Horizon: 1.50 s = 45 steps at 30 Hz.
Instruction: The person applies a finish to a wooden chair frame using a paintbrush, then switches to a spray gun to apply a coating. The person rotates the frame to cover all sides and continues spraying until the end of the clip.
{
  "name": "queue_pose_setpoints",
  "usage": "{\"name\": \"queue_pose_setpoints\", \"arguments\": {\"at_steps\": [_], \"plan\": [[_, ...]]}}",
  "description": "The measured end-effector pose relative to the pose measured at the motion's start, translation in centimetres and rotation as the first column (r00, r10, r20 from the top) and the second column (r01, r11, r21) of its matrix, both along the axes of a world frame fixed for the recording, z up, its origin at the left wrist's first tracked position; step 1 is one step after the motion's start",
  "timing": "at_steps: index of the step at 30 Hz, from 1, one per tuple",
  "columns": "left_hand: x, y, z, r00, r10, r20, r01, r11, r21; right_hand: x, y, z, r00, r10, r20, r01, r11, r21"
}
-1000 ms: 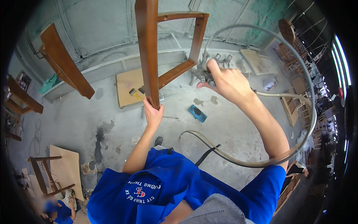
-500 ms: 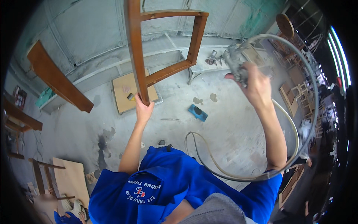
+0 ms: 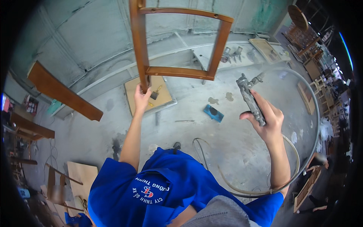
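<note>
My left hand (image 3: 141, 97) is closed round the lower end of a brown wooden frame (image 3: 177, 72). The frame hangs in the air, with a long post and a four-sided opening bounded by rails. My right hand (image 3: 270, 123) grips a grey, paint-crusted spray gun (image 3: 249, 99), its thumb sticking out to the left. The gun is to the right of the frame, apart from it. From the gun a hose (image 3: 317, 102) loops out to the right and back past my right arm.
A curved brown wooden panel (image 3: 64, 90) hangs at the left. Below the frame stands a low board-topped stand (image 3: 132, 104) with a brush (image 3: 155, 94). Metal cups (image 3: 237, 51) sit on a bench at the back. A blue object (image 3: 213, 112) lies on the floor. Co-workers (image 3: 317, 162) are at the edges.
The spray gun in my right hand has come lower and nearer me, and its tilt has changed. The wooden frame has turned, its opening now wider and reaching further right. Both hands keep their hold.
</note>
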<state>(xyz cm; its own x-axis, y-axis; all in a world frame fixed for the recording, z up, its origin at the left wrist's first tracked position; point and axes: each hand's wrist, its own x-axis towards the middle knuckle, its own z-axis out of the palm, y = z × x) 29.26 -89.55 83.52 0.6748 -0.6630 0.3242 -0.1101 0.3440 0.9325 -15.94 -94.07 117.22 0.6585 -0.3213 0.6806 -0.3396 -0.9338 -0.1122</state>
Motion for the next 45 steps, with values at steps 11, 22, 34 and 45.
{"name": "queue_pose_setpoints", "arguments": {"at_steps": [11, 22, 34, 45], "plan": [[-7.5, 5.2, 2.4, 0.978, -0.025, 0.206, 0.006, 0.996, 0.094, 3.6, 5.8, -0.1, 0.912, 0.281, -0.299, -0.261, 0.960, 0.106], [-15.2, 14.6, 6.3, 0.971, -0.142, 0.192, 0.108, 0.978, 0.177, 0.3, 11.0, 6.3, 0.960, 0.280, -0.025, -0.273, 0.910, -0.311], [-17.2, 15.7, 5.1, 0.981, -0.178, 0.079, 0.173, 0.983, 0.060, -2.2, 13.4, 5.6, 0.868, 0.491, -0.068, -0.460, 0.850, 0.258], [-13.6, 9.5, 3.9, 0.979, -0.184, 0.084, 0.185, 0.983, -0.001, 9.8, 7.7, 16.4, 0.782, 0.170, 0.600, -0.495, 0.755, 0.431]]}}
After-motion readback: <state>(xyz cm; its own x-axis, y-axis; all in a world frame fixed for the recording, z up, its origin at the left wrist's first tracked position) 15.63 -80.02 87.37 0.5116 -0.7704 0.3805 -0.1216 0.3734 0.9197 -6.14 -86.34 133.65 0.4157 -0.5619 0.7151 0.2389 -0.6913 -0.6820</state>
